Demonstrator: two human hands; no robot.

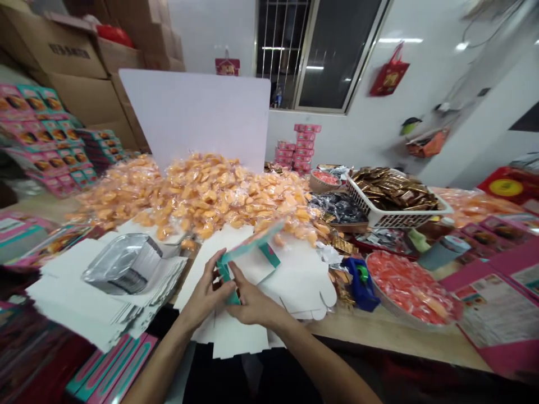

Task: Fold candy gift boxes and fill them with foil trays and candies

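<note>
left hand [205, 293] pinched teal-edged carton blank [248, 255] | right hand [251, 303] gripped its lower edge | blank half-raised at 6 o'clock on tabletop [379, 331] — not yet a box | flat stack [101, 303] at 9 — unfolded | wrapped sweets [202, 193] at 12

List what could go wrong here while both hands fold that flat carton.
1. The carton blank is gripped only at its near edge by the left hand and right hand, so its far end might sag or crease.
2. The wrapped orange snacks are heaped close behind; a swing could scatter them.
</note>
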